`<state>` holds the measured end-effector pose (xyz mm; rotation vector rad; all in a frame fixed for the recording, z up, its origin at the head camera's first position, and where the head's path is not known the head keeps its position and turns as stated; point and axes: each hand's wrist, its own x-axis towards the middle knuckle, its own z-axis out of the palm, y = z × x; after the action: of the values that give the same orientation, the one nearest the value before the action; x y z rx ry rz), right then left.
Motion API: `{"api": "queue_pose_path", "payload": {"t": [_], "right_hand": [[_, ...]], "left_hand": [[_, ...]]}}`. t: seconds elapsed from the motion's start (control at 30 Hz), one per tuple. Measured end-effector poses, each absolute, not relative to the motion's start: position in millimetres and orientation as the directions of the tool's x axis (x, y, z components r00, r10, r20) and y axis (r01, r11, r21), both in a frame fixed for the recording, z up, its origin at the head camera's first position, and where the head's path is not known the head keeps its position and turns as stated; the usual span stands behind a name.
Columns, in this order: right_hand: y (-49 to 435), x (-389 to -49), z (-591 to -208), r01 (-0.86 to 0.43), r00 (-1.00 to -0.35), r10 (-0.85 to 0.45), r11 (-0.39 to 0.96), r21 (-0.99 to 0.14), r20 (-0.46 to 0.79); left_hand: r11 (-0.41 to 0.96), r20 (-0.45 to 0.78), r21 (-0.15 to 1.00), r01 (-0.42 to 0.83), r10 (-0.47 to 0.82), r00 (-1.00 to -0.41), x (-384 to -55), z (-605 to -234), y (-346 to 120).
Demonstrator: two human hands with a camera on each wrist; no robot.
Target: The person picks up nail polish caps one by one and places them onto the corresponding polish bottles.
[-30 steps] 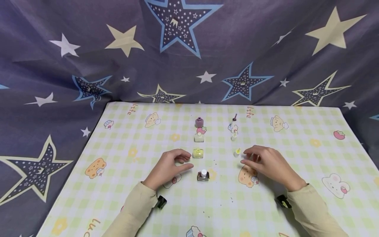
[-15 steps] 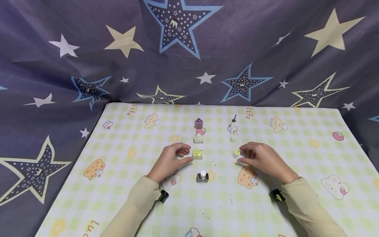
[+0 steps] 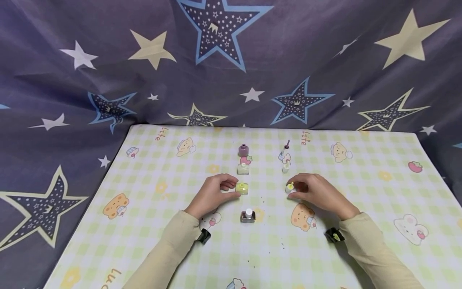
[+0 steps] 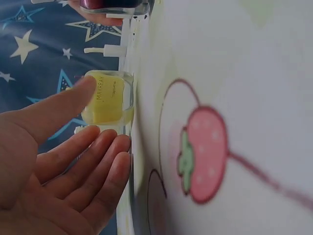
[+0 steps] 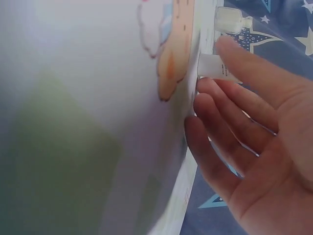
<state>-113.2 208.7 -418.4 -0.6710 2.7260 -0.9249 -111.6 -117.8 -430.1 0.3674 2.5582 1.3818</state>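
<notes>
A yellow nail polish bottle stands uncapped at the middle of the table. My left hand is at its left side, thumb and fingers spread around its near end without a visible grip; the left wrist view shows the bottle beyond the thumb. To the right, a white nail polish cap stands upside down, its yellow brush pointing up. My right hand has thumb and forefinger at opposite sides of this cap, which still rests on the cloth.
A purple bottle and a pale bottle stand uncapped behind. Their brush caps, one purple-tipped and one pale, stand to the right. A dark bottle with a white cap is nearer. Small dark specks lie on the checked cloth.
My left hand has moved right to the yellow bottle's edge. The right hand has moved left until its thumb and forefinger flank the cap. Bottles and caps keep their places.
</notes>
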Motion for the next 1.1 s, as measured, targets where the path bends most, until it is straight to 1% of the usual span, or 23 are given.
{"api": "queue_pose_path", "payload": {"t": [0.23, 0.53, 0.9, 1.1], "right_hand": [[209, -116, -420, -0.38, -0.868, -0.497, 0.676, -0.632, -0.009], [208, -116, -419, -0.405, -0.87, -0.492, 0.677, -0.615, 0.032], [209, -114, -409, -0.401, -0.878, -0.476, 0.678, -0.616, 0.049], [208, -114, -407, -0.417, -0.878, -0.471, 0.66, -0.624, 0.089]], "left_hand": [[0.533, -0.069, 0.837, 0.12, 0.32, -0.945, -112, -430, -113], [0.553, -0.051, 0.821, 0.138, 0.312, -0.949, -113, -430, -112], [0.523, -0.01, 0.841, 0.139, 0.272, -0.962, -108, -426, -115], [0.514, -0.001, 0.846, 0.141, 0.266, -0.964, -106, -422, -117]]}}
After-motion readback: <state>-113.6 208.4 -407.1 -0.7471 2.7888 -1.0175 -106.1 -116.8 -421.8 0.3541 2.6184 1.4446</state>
